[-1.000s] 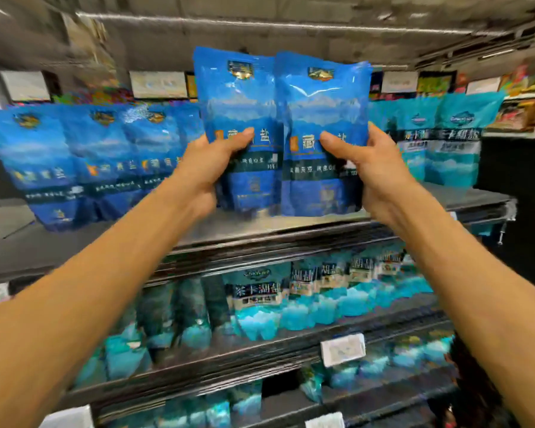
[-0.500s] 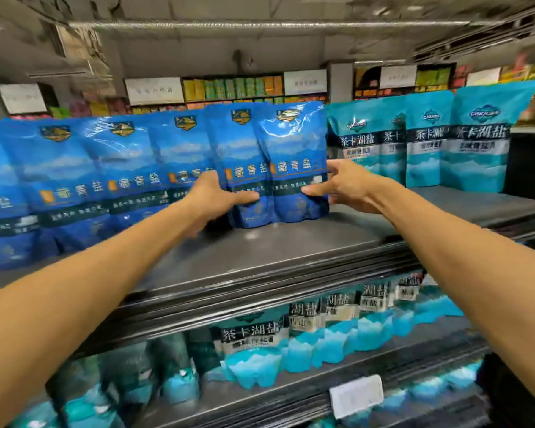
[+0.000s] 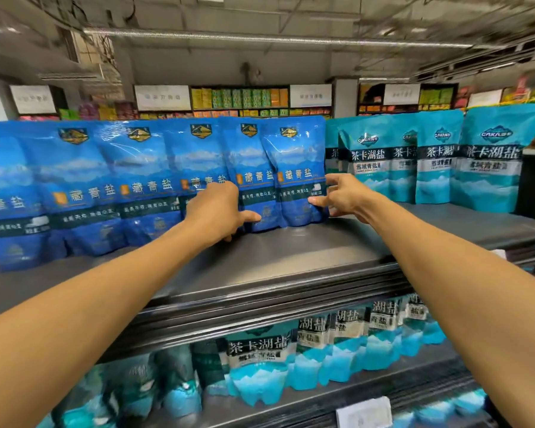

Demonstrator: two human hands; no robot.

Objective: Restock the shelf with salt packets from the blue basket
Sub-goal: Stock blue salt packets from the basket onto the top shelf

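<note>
Across the middle of the frame, on the top shelf (image 3: 291, 257), a row of dark blue salt packets (image 3: 136, 180) stands upright, overlapping one another from the left edge to the centre. Both hands reach to the two rightmost packets of that row. The left hand (image 3: 217, 211) lies against the lower front of the second packet from the right (image 3: 254, 168), its thumb stretched out to the right across the packet's base and its fingers curled down toward the shelf; whether they close round anything I cannot tell. The right hand (image 3: 340, 196) is at the right edge of the last packet (image 3: 297, 168), thumb above and fingers below, pinching that edge loosely. Both packets stand with their bases on the shelf. Just right of them, in the centre right and upper right of the frame, teal salt packets (image 3: 436, 162) stand upright in a row of their own, the nearest just beside the right hand. On the lower shelf (image 3: 322, 406), in the bottom half of the frame, more teal packets (image 3: 260, 359) stand in a line, and a white price tag (image 3: 363, 412) hangs at its front edge near the bottom right. Far shelves of coloured goods (image 3: 238, 98) run along the upper centre. The blue basket does not show.
</note>
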